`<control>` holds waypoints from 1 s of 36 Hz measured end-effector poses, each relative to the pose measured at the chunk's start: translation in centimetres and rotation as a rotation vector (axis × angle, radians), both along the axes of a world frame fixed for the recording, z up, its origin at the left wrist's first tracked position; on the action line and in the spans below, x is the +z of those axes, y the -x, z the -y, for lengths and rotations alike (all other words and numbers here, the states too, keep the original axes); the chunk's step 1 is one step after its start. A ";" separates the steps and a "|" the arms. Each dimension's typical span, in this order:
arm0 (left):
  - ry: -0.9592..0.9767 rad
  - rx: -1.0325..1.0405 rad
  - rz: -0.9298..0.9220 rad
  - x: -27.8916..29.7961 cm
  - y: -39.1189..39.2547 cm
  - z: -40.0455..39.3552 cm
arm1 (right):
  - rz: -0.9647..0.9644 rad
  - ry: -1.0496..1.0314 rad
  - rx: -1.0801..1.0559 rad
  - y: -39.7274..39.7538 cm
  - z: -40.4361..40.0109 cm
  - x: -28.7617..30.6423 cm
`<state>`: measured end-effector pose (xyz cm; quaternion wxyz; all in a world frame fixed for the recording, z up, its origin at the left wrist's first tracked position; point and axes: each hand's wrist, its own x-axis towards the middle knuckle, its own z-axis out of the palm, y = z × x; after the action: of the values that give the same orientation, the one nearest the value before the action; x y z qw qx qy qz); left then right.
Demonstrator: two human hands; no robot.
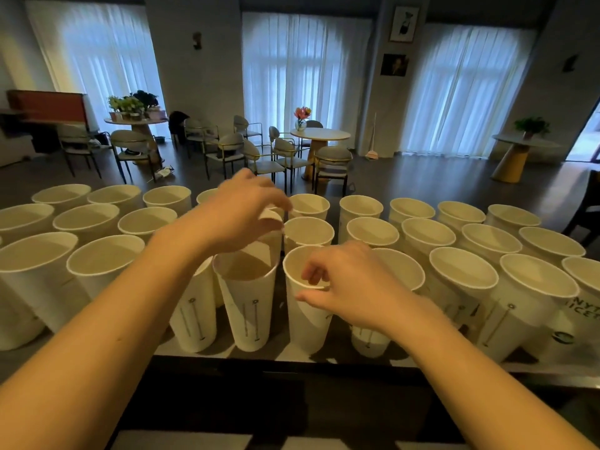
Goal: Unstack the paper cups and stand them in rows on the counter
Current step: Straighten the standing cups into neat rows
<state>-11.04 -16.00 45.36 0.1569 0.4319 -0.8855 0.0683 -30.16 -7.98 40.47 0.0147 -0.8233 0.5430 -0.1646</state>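
White paper cups [372,232], tall, tapered and rim-up, stand in three rows on the dark table [292,355]; about thirty show. Left hand [240,212] reaches palm-down over the middle row, fingers clamped on a cup rim [271,219]. Right hand [349,284] pinches a front cup [306,316] by its rim.

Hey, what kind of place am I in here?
Probably a cafe or event room. A counter packed with rows of paper cups faces round tables with chairs, one holding a vase of flowers, before tall curtained windows.
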 end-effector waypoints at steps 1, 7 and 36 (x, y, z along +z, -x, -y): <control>-0.001 0.007 -0.078 0.0 -0.6 -1.0 | 0.001 -0.006 0.004 0.0 0.0 -0.3; -0.215 0.027 0.064 -3.1 -1.9 -6.1 | -0.028 -0.022 -0.032 -0.1 -0.4 -1.3; 0.075 0.362 -0.176 -1.4 -11.4 2.6 | -0.028 0.180 0.119 -10.3 -1.0 2.0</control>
<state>0.37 -18.65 43.99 0.2349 0.5821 -0.7732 0.0905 -19.88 -6.97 42.47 -0.0573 -0.8543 0.4762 -0.2001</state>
